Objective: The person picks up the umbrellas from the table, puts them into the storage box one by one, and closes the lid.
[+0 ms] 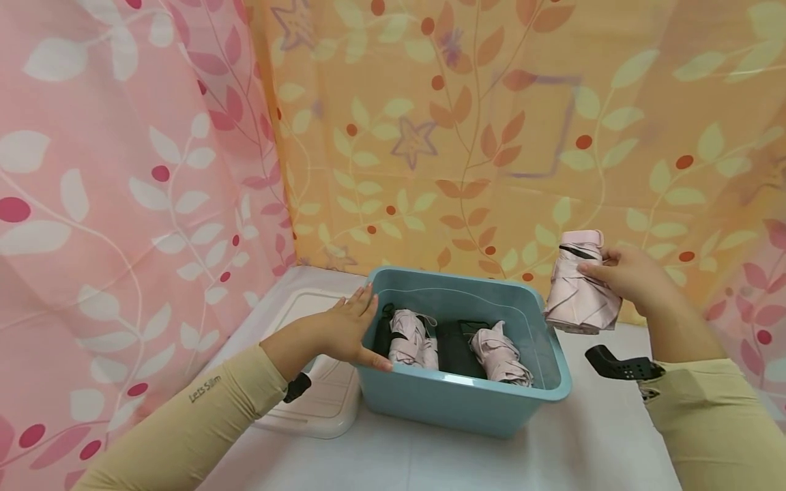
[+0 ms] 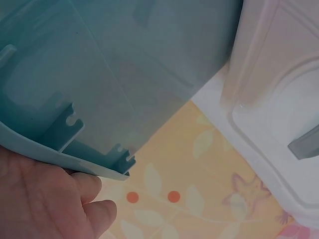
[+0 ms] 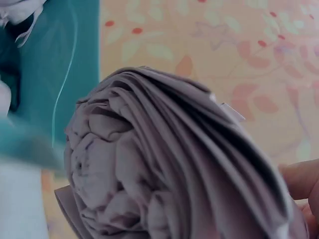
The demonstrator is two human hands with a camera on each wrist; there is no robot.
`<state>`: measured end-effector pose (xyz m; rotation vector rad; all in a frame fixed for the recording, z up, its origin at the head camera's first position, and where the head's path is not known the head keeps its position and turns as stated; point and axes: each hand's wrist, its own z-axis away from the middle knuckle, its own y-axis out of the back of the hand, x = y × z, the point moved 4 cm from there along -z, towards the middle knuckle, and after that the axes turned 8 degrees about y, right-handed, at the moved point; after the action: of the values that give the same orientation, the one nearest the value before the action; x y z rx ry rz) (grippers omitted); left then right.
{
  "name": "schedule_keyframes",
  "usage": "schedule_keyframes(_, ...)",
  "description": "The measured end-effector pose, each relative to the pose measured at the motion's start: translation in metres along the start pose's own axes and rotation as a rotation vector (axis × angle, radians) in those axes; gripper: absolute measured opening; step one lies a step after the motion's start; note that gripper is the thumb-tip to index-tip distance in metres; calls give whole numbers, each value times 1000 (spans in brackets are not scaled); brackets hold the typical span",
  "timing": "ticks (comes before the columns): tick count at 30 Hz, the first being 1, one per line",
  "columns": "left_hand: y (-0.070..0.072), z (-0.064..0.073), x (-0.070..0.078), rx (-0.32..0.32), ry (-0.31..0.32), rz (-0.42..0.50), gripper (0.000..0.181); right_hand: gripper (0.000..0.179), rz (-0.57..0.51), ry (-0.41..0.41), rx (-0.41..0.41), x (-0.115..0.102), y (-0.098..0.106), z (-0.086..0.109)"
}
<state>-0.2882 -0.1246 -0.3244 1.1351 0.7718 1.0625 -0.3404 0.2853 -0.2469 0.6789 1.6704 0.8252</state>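
In the head view my right hand (image 1: 635, 276) grips a folded pale pink umbrella (image 1: 583, 290) by its upper part, just right of a blue plastic bin (image 1: 442, 392). The umbrella's pink handle end points up and its bunched fabric hangs down; the right wrist view shows those folds (image 3: 149, 164) close up. My left hand (image 1: 346, 327) rests with spread fingers on the bin's left rim, and the left wrist view shows the palm (image 2: 45, 199) against that rim. Inside the bin lie two pink folded umbrellas, one left (image 1: 406, 337) and one right (image 1: 500, 354), with a black umbrella (image 1: 457, 348) between.
A white lid (image 1: 331, 402) lies on the table left of the bin, partly under my left forearm. The white tabletop (image 1: 417, 457) stretches in front. Patterned pink cloth (image 1: 123, 204) hangs at the left and orange cloth (image 1: 381, 136) behind.
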Motion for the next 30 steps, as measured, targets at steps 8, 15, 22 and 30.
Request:
schedule_keyframes(8,-1,0,0,24,1,-1,124,56,-100,25,-81,-36,-42,-18)
schedule_keyframes(15,-2,0,0,26,1,27,125,38,-144,34,-136,-54,-86,-32)
schedule_keyframes(22,-3,0,-1,32,-8,33,125,28,-178,81,-217,-69,-114,-45)
schedule_keyframes(30,0,2,-1,34,-17,41,125,27,-216,75,-271,-78,-136,-54)
